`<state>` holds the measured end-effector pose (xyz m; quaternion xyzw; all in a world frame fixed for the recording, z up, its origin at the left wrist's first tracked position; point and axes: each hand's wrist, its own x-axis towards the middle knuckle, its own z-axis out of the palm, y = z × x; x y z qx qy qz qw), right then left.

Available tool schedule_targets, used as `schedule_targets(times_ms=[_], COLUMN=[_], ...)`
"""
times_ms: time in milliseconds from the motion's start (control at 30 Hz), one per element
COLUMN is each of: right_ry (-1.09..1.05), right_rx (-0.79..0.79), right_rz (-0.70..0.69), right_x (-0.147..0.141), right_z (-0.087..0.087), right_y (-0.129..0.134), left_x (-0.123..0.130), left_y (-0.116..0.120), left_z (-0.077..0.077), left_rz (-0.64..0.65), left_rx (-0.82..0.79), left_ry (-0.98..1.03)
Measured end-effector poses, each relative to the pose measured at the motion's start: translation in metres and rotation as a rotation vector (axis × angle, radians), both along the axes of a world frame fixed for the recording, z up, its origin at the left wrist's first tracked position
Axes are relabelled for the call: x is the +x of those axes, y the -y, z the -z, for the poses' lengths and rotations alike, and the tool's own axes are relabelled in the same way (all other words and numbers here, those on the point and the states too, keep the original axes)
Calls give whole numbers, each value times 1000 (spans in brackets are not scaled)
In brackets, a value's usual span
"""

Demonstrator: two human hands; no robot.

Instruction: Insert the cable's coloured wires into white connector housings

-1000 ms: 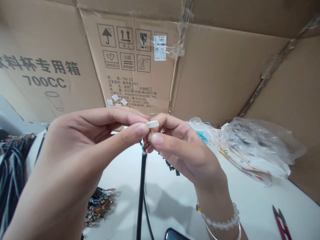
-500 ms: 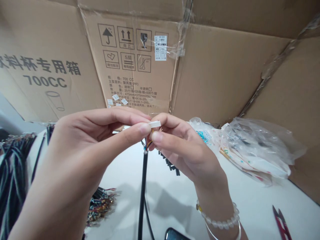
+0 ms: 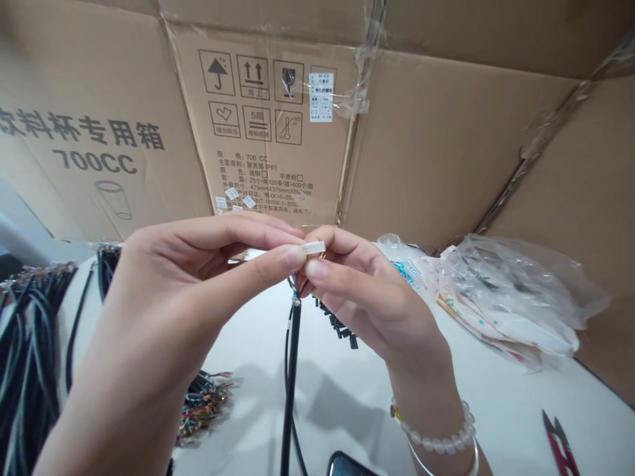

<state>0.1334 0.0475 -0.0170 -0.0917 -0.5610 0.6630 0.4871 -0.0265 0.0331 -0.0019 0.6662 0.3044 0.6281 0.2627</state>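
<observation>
My left hand (image 3: 198, 284) pinches a small white plug connector (image 3: 314, 248) between thumb and index finger. Right against it, my right hand (image 3: 362, 284) has its thumb and forefinger closed on thin coloured wires (image 3: 301, 281) just below the connector. Those wires come out of the stripped end of a black cable (image 3: 292, 370), which hangs down toward the bottom edge. A bit of shiny shielding shows at the cable's end. My fingertips partly hide where wires and connector meet.
Bundles of black cables (image 3: 30, 357) lie at the left, with more stripped wire ends (image 3: 206, 403) nearby. Small black pieces (image 3: 340, 324) sit behind my right hand. Red snips (image 3: 560, 443), a phone (image 3: 347, 465) and plastic bags (image 3: 516, 291) are on the table. Cardboard boxes (image 3: 436, 145) wall the back.
Both hands keep their pinch and shift very slightly right in the picture. The black cable's lower part swings a little right, and more of the coloured wires shows.
</observation>
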Motion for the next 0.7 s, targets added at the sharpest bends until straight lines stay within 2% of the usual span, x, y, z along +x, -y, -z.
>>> schedule_targets(times_ms=[300, 433, 700], right_ry=[-34, -30, -24], right_rx=[-22, -24, -71], right_rz=[-33, -32, -12], right_x=[-1, -2, -3], right_z=[0, 0, 0], right_y=[-1, -1, -1], left_x=[-1, -2, -6], left_y=[-2, 0, 1], left_z=[1, 2, -1], left_rz=[83, 21, -123], left_rx=[46, 111, 223], left_ry=[-16, -26, -179])
